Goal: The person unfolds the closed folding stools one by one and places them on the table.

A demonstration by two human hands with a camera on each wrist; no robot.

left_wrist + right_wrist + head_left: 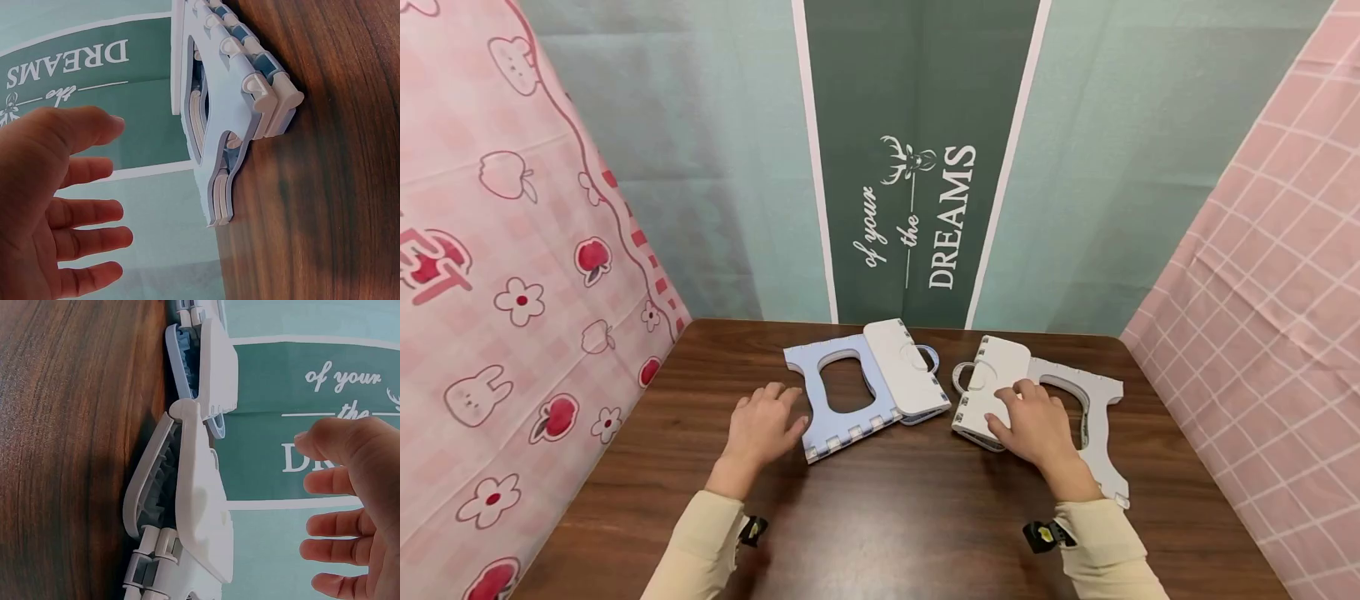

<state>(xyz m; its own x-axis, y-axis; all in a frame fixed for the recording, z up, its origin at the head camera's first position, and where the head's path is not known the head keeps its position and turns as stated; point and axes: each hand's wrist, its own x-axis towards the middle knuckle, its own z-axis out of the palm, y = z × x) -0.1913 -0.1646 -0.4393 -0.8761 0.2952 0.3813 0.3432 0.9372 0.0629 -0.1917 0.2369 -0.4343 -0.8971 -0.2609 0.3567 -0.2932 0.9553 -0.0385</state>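
Observation:
Two folded plastic step stools lie flat on the table. The blue one (820,400) has a white top panel and a blue loop handle; the white-grey one (1097,425) has a white panel and a pale loop handle. Beside the blue stool's left edge is my left hand (762,427), fingers relaxed and holding nothing. My right hand (1033,421) hovers over the white stool, its fingers spread above the panel. In the right wrist view a gap separates that hand from the white stool (203,506). The left wrist view shows the hinged edge of the blue stool (219,81).
Both stools lie on a brown wood-grain table (880,517), their handles facing each other near its middle. A green curtain (917,83) hangs behind the far edge. Pink patterned cloths flank the left (512,250) and right (1285,250) sides.

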